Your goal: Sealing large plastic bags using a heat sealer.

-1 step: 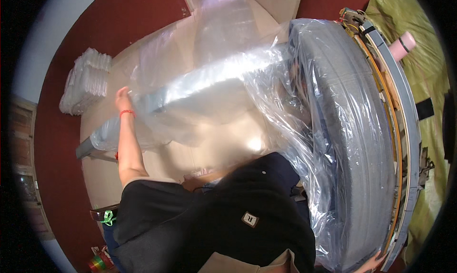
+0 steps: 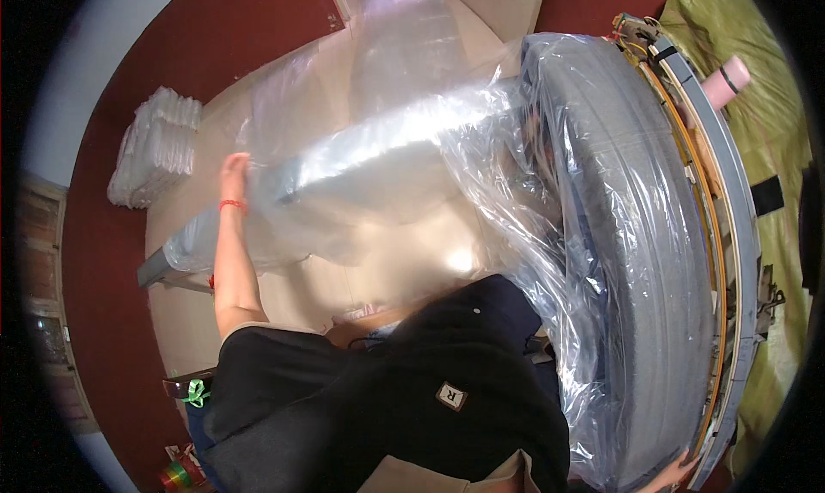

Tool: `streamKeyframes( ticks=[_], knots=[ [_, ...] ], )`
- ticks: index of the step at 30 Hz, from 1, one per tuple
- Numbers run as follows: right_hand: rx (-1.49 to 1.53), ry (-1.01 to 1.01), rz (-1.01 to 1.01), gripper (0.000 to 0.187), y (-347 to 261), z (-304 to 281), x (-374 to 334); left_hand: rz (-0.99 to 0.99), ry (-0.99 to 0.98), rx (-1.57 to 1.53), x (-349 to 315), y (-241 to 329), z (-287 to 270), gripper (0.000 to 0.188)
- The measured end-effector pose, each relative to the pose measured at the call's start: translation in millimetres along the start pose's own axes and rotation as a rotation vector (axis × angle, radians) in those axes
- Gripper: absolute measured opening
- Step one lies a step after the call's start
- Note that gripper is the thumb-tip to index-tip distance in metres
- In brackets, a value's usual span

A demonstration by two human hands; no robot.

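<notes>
Reaching out with the left hand [image 2: 234, 173] to the left part of a clear plastic sheet [image 2: 490, 184]; too blurred to tell whether pinching the film or only touching it. At the lower right, near the close end of a grey padded block [image 2: 662, 235], only part of the right hand [image 2: 675, 476] in view; impossible to tell whether gripping or merely resting.

Seemingly partway along. Done so far: covered in film across the block's broad face, and spread over most of a long grey bar [image 2: 153, 268] above the pale floor [image 2: 412, 244]. Left, by the look of it: loose, crumpled folds hanging along the block's inner side, slack film between block and bar, and a bare left end on the bar. No fastening visible along the folds. Lying apart at the upper left, a stack of folded clear plastic [image 2: 159, 148].
</notes>
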State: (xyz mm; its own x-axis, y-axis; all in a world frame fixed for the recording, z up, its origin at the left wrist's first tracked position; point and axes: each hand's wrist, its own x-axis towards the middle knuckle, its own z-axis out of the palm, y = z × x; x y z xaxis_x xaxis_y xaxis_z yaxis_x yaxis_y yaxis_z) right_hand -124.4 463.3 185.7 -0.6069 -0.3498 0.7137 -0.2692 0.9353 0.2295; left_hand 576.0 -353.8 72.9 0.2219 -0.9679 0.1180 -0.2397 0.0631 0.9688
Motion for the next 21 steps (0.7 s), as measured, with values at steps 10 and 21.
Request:
streamKeyframes(
  ticks=[10,21],
  knots=[
    [0.131,-0.339,0.281,0.054,33.8,65.9,-4.1,-0.316,0.009,0.224,-23.6,-67.2,17.3,0.020],
    [0.308,-0.379,0.210,0.055,64.3,77.7,-4.8,-0.092,-0.077,0.515,-19.1,-111.0,2.0,0.017]
  ],
)
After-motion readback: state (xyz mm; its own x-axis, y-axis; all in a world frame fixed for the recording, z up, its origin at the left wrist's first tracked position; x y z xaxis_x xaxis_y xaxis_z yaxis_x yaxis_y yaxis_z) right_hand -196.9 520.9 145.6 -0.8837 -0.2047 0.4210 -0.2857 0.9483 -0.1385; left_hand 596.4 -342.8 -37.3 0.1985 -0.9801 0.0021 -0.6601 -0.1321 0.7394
